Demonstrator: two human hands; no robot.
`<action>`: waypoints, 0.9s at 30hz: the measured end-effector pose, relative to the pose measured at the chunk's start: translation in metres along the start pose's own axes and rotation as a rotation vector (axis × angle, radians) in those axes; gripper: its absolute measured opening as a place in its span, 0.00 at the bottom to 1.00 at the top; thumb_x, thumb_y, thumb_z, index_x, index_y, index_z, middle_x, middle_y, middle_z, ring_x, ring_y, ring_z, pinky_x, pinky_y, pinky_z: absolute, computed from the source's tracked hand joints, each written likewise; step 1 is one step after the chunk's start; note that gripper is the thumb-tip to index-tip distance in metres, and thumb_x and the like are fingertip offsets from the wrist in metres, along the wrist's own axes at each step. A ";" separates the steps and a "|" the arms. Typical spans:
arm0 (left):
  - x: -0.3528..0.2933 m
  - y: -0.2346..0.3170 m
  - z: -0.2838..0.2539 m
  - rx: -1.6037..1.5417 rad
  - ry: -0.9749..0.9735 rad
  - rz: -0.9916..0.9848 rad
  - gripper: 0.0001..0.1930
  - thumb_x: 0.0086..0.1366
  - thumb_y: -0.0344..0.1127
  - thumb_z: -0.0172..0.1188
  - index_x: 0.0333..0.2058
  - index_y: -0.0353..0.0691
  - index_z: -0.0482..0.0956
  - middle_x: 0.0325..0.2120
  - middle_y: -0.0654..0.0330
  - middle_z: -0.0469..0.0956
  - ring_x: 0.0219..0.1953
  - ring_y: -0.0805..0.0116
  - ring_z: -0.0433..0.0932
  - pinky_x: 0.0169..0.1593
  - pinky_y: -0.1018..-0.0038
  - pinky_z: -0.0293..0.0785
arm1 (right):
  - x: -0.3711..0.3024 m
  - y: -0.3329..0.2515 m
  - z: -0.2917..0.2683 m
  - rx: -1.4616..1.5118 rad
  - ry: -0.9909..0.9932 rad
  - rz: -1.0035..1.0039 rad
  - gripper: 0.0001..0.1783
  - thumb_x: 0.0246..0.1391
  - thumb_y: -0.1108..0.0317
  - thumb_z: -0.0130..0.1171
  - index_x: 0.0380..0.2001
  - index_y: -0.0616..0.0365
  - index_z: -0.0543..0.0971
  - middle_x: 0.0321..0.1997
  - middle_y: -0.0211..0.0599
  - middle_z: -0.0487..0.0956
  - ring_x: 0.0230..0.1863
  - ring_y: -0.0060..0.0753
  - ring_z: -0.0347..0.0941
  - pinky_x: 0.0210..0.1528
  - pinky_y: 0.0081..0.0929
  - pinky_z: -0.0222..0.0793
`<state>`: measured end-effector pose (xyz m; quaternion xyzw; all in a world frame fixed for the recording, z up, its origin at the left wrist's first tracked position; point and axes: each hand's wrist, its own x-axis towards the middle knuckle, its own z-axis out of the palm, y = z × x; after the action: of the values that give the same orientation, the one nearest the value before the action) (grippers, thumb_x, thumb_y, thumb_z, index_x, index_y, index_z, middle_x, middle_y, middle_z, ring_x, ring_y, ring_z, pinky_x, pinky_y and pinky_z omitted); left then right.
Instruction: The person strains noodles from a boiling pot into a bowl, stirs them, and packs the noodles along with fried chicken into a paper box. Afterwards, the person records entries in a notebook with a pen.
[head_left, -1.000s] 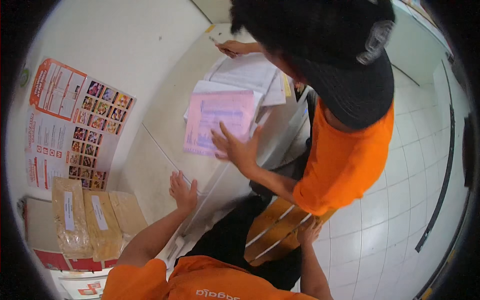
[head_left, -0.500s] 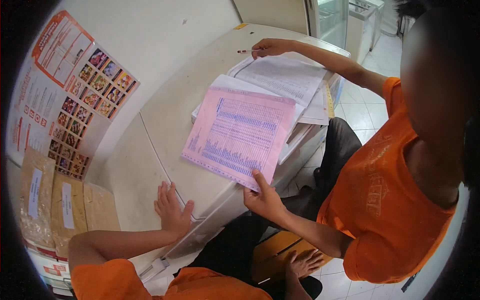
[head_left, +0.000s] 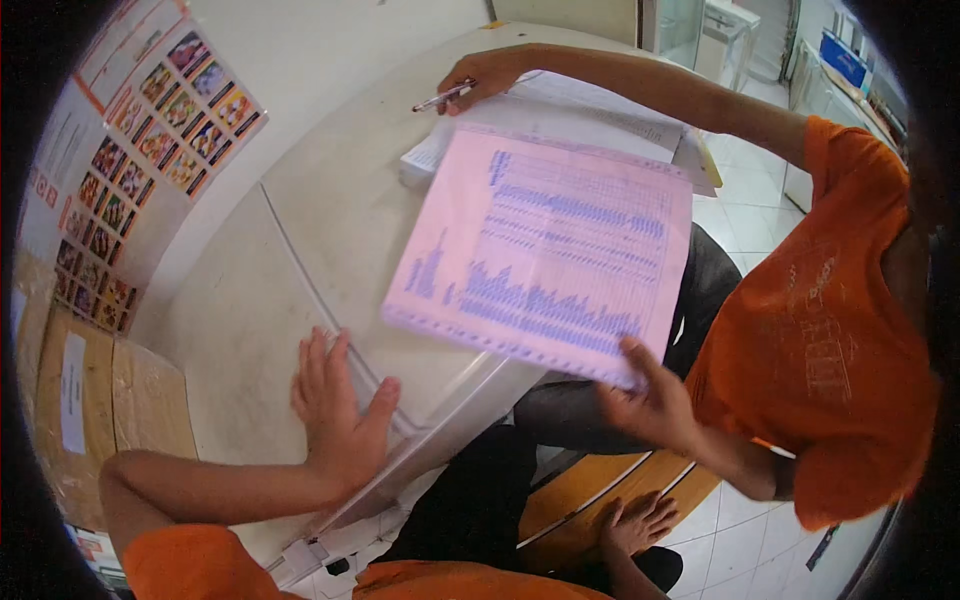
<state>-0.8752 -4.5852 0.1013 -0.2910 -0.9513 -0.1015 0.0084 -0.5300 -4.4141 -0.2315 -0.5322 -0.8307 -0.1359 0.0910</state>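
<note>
Left hand, 8 o'clock: empty, fingers spread on white counter. Right hand, 5 o'clock: same, on wooden bench. Pink sheet, 1 o'clock, with co-worker. Flat palms should brace best.

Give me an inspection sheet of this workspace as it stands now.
Surface: pale top with a seam, faintly smudged.
Job's things: pink sheet in a co-worker's hand; white papers partly behind it; pen in the co-worker's other hand.
Clutter: brown boxes at the left.
Hands: left hand flat on the pale top; right hand on the wooden bench; both empty.
Cables: nothing seen.
Surroundings: poster on the wall; tiled floor.
</note>
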 end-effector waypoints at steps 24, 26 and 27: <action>0.351 -0.034 0.041 -1.163 -0.100 0.111 0.43 0.65 0.50 0.62 0.67 0.33 0.50 0.36 0.56 0.72 0.38 0.69 0.72 0.43 0.71 0.72 | -0.085 0.074 -0.092 0.527 -0.038 0.176 0.28 0.47 0.68 0.69 0.53 0.56 0.74 0.66 0.63 0.66 0.65 0.65 0.62 0.67 0.50 0.60; 0.313 0.018 0.020 -1.065 -0.281 0.149 0.46 0.59 0.47 0.65 0.67 0.27 0.54 0.60 0.35 0.68 0.62 0.47 0.71 0.60 0.58 0.70 | -0.108 0.098 -0.138 0.362 -0.077 0.323 0.30 0.46 0.67 0.70 0.54 0.56 0.73 0.68 0.63 0.64 0.66 0.65 0.61 0.67 0.53 0.59; 0.324 0.011 0.020 -1.063 -0.266 0.147 0.46 0.59 0.47 0.65 0.67 0.27 0.54 0.60 0.35 0.68 0.62 0.47 0.71 0.60 0.58 0.70 | -0.115 0.108 -0.132 0.328 -0.050 0.352 0.31 0.46 0.67 0.71 0.55 0.56 0.73 0.67 0.63 0.64 0.67 0.64 0.61 0.67 0.53 0.59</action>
<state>-1.1377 -4.3932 0.1085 -0.3314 -0.7390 -0.5292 -0.2529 -0.3831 -4.5126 -0.1263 -0.6501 -0.7380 0.0321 0.1781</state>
